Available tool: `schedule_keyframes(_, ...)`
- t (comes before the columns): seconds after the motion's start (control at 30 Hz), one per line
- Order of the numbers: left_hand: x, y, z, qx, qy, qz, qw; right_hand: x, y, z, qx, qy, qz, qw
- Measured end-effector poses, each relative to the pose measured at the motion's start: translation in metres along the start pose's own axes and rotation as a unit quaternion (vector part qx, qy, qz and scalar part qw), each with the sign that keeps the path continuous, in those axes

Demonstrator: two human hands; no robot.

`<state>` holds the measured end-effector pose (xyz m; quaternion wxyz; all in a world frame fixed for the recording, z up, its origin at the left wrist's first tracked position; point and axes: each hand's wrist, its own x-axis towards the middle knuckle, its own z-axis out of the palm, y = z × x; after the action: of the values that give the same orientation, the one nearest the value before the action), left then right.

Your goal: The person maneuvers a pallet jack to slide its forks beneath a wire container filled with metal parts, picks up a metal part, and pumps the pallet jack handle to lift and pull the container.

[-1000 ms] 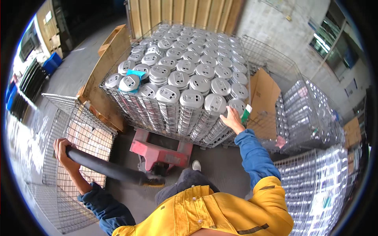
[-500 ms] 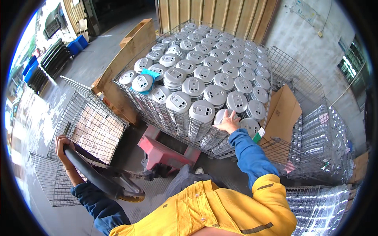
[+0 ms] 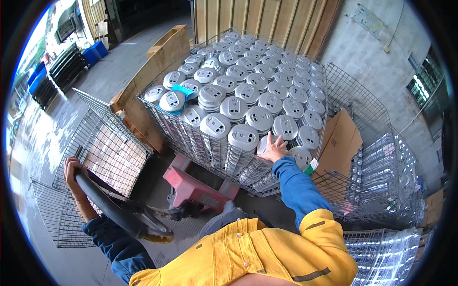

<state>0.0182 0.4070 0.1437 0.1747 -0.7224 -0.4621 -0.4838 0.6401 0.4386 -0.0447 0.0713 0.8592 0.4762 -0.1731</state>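
Note:
My left hand (image 3: pixel 74 172) is wrapped round the black loop handle (image 3: pixel 101 205) of a pallet jack. The jack's red body (image 3: pixel 193 188) stands at the front of a large wire cage (image 3: pixel 217 157). Stacks of round grey-white plastic housings (image 3: pixel 244 137) fill this cage up to its top. My right hand (image 3: pixel 275 149), fingers spread, rests on a housing at the cage's near right corner, by the top wire. Next to it hangs a green and white tag (image 3: pixel 311 167). A teal sheet (image 3: pixel 185 90) lies under one housing at the left.
An open wire cage (image 3: pixel 107 159) stands at the left, beside a wooden crate wall (image 3: pixel 143 86). To the right are a cardboard sheet (image 3: pixel 338 140) and a cage of shiny clear-wrapped items (image 3: pixel 381 157). Another wrapped load (image 3: pixel 381 252) sits at lower right. Wooden panelling (image 3: pixel 257 24) rises behind.
My left hand and the handle have shifted slightly left in the picture. My right hand stays on the same corner housing; the view has tilted a little.

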Motion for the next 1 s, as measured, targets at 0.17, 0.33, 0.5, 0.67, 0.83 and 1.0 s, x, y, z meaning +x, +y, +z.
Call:
schedule_keyframes(0.17, -0.002, -0.006, 0.0, -0.007, 0.003, -0.008, 1.0, 0.002, 0.011, -0.005, 0.015, 0.031, -0.055, 0.998)
schedule_keyframes(0.33, -0.006, -0.015, -0.002, -0.006, -0.015, -0.005, 1.0, 0.013, 0.054, -0.04, 0.302, 0.122, -0.113, 0.939)
schedule_keyframes(0.5, -0.011, -0.025, -0.004, -0.018, -0.028, -0.034, 0.999, -0.001, 0.126, -0.02, 0.87, -0.257, -0.301, 0.294)
schedule_keyframes(0.67, -0.012, -0.033, -0.005, -0.019, -0.048, -0.01, 0.999, -0.003, 0.125, 0.06, 0.959, -0.195, -0.203, -0.033)
schedule_keyframes(0.83, -0.016, -0.027, -0.006, -0.04, -0.04, -0.075, 0.996, -0.053, 0.098, 0.032, 0.918, -0.266, -0.284, 0.08)
schedule_keyframes(1.0, -0.012, -0.025, -0.009, -0.021, -0.062, -0.022, 0.998, -0.1, 0.054, -0.035, 0.875, -0.31, -0.348, 0.133)
